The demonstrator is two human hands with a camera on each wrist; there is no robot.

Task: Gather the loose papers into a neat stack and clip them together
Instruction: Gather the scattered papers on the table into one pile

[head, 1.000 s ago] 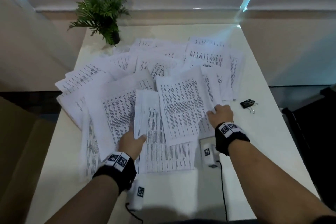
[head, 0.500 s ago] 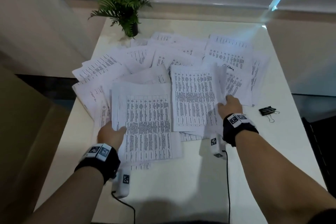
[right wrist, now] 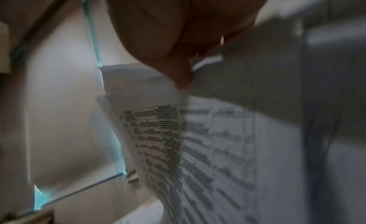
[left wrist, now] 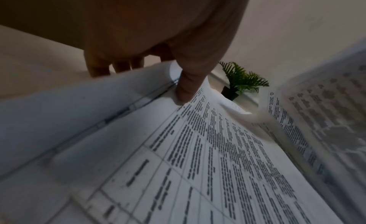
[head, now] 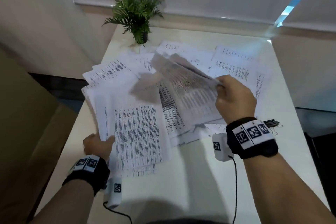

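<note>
Papers lie strewn over the white table, overlapping from the far edge toward the near middle; most carry printed tables of text. The left hand grips a sheaf at its near left edge, thumb on top and fingers curled under it, as the left wrist view shows; the sheaf sits at the near left of the spread, its far end over other sheets. The right hand is raised above the middle of the spread, pinching a lifted bundle by its right edge, fingers clamped on it; the bundle fans out to the left and is blurred, so how many sheets it holds cannot be told. In the right wrist view the thumb presses on the top sheet of that bundle, which hangs down from the grip. A black clip lies on the table near the right edge, just behind the right wrist, apart from the papers; it seems to have its wire handles folded out, though the wristband hides much of it. A plant in a dark pot stands at the far left corner of the table, touching the farthest sheets or just beside them.
</note>
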